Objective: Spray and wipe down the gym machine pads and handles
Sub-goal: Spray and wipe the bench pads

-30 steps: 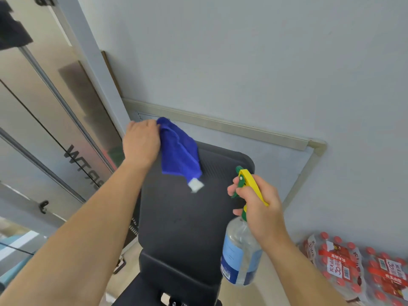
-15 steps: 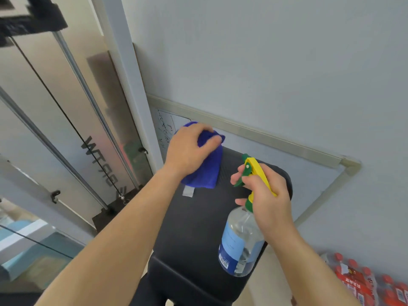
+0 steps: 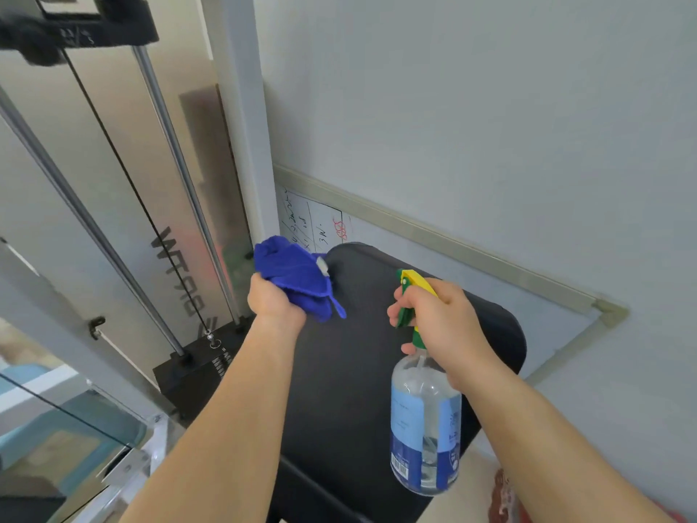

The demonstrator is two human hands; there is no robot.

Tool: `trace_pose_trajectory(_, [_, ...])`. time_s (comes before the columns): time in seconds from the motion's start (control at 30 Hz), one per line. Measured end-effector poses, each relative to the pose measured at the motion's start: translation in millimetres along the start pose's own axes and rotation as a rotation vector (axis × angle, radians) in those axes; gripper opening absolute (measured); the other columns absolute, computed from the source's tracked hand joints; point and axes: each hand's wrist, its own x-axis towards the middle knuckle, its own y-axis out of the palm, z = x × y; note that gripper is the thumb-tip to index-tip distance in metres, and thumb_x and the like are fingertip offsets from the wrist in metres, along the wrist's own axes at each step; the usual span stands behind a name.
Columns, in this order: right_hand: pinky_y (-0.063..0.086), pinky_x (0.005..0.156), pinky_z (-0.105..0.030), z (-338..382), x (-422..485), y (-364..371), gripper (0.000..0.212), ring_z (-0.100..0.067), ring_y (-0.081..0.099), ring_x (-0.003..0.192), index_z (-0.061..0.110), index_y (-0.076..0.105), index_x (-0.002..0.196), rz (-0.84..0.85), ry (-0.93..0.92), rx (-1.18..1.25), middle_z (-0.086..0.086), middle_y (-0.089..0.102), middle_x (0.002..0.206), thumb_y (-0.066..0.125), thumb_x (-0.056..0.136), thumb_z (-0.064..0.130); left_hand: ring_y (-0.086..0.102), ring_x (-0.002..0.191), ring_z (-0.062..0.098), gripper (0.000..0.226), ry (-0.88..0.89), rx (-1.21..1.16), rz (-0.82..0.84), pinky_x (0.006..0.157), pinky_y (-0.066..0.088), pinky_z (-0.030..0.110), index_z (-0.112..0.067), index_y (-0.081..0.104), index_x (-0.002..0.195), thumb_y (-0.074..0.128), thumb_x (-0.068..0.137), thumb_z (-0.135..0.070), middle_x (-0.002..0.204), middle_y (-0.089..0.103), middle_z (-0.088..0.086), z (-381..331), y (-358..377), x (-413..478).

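Black vinyl covers the machine's back pad (image 3: pixel 369 371), which fills the lower middle of the view. At the pad's upper left corner the left hand (image 3: pixel 275 302) clutches a bunched blue microfibre cloth (image 3: pixel 298 277), fingers curled round it. The cloth lies at the pad's edge with its white tag showing; whether it presses on the vinyl cannot be told. Over the pad's right half the right hand (image 3: pixel 441 322) grips the neck of a clear spray bottle (image 3: pixel 424 424), fingers wrapped on the green trigger beneath the yellow nozzle head. The bottle hangs upright in front of the pad's lower right part, its blue label facing out. Behind the pad's top edge a framed whiteboard (image 3: pixel 313 224) with handwritten notes sits against the grey wall. Left of the pad stands the black weight stack (image 3: pixel 196 375), with chrome guide rods (image 3: pixel 177 175) rising from it.
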Motion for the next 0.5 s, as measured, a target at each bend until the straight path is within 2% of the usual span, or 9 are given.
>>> trace_pose_trajectory(0.07, [0.063, 0.079, -0.051, 1.8, 1.8, 3.1, 0.016, -0.020, 0.064, 0.083, 0.005, 0.067, 0.089, -0.012, -0.007, -0.030, -0.016, 0.074, 0.091, 0.055, 0.090, 0.015, 0.069, 0.070, 0.021, 0.019, -0.052, -0.067, 0.060, 0.063, 0.053, 0.030, -0.020, 0.067, 0.096, 0.051, 0.097, -0.030, 0.092, 0.073, 0.000, -3.2, -5.8, -3.4])
trace_pose_trajectory(0.17, [0.063, 0.077, -0.053, 3.4, 1.5, 6.2, 0.021, -0.018, 0.061, 0.074, 0.000, 0.065, 0.091, -0.023, -0.022, -0.086, -0.015, 0.072, 0.078, 0.055, 0.091, 0.019, 0.070, 0.054, 0.020, 0.031, -0.069, -0.132, 0.191, 0.061, 0.050, 0.029, -0.017, 0.066, 0.089, 0.045, 0.101, -0.037, 0.069, 0.073, 0.003, -14.6, -3.3, -14.9])
trace_pose_trajectory(0.2, [0.063, 0.077, -0.053, 3.5, 1.0, 6.7, 0.021, -0.018, 0.061, 0.073, 0.000, 0.065, 0.092, -0.027, -0.022, -0.087, -0.013, 0.072, 0.076, 0.055, 0.091, 0.018, 0.070, 0.054, 0.020, 0.032, -0.061, -0.133, 0.210, 0.059, 0.051, 0.028, -0.017, 0.066, 0.090, 0.046, 0.101, -0.039, 0.067, 0.073, 0.002, -18.7, -2.0, -17.4])
trace_pose_trajectory(0.3, [0.063, 0.076, -0.050, 2.7, -2.6, 5.0, 0.016, -0.021, 0.065, 0.082, 0.003, 0.068, 0.092, -0.035, -0.009, -0.064, -0.016, 0.075, 0.090, 0.056, 0.089, 0.014, 0.067, 0.059, 0.017, 0.022, 0.013, -0.006, 0.166, 0.054, 0.052, 0.025, -0.020, 0.067, 0.089, 0.054, 0.098, -0.035, 0.067, 0.071, -0.003, -22.8, 5.5, -19.1])
trace_pose_trajectory(0.37, [0.063, 0.077, -0.048, 0.2, -5.9, 2.2, 0.014, -0.025, 0.067, 0.093, 0.004, 0.068, 0.092, -0.048, -0.003, -0.025, -0.016, 0.073, 0.099, 0.058, 0.087, 0.012, 0.058, 0.055, 0.007, 0.023, 0.168, 0.243, 0.173, 0.052, 0.048, 0.018, -0.020, 0.061, 0.079, 0.053, 0.099, -0.027, 0.060, 0.062, -0.007, -15.4, 20.1, -20.6])
trace_pose_trajectory(0.43, [0.062, 0.074, -0.045, -3.2, -11.0, -1.9, 0.011, -0.028, 0.069, 0.101, 0.010, 0.069, 0.090, -0.061, -0.011, 0.036, -0.012, 0.073, 0.101, 0.059, 0.089, 0.013, 0.051, 0.057, 0.001, 0.027, 0.515, 0.749, 0.316, 0.057, 0.043, 0.012, -0.018, 0.056, 0.080, 0.042, 0.103, -0.021, 0.070, 0.057, -0.004, -1.0, 37.4, -25.3])
trace_pose_trajectory(0.47, [0.061, 0.071, -0.042, -4.8, -14.1, -4.7, 0.011, -0.029, 0.069, 0.103, 0.015, 0.071, 0.088, -0.069, -0.017, 0.068, -0.011, 0.074, 0.101, 0.060, 0.090, 0.015, 0.056, 0.067, 0.005, 0.026, 0.741, 1.062, 0.420, 0.067, 0.046, 0.015, -0.013, 0.057, 0.086, 0.039, 0.104, -0.019, 0.079, 0.060, 0.000, 7.7, 43.8, -25.9])
trace_pose_trajectory(0.5, [0.059, 0.068, -0.040, -6.8, -17.7, -7.8, 0.012, -0.028, 0.070, 0.102, 0.019, 0.072, 0.085, -0.073, -0.022, 0.099, -0.009, 0.075, 0.101, 0.061, 0.088, 0.018, 0.061, 0.077, 0.018, 0.023, 0.961, 1.350, 0.504, 0.077, 0.049, 0.027, -0.009, 0.058, 0.092, 0.039, 0.102, -0.017, 0.087, 0.063, 0.006, 15.4, 49.5, -25.2])
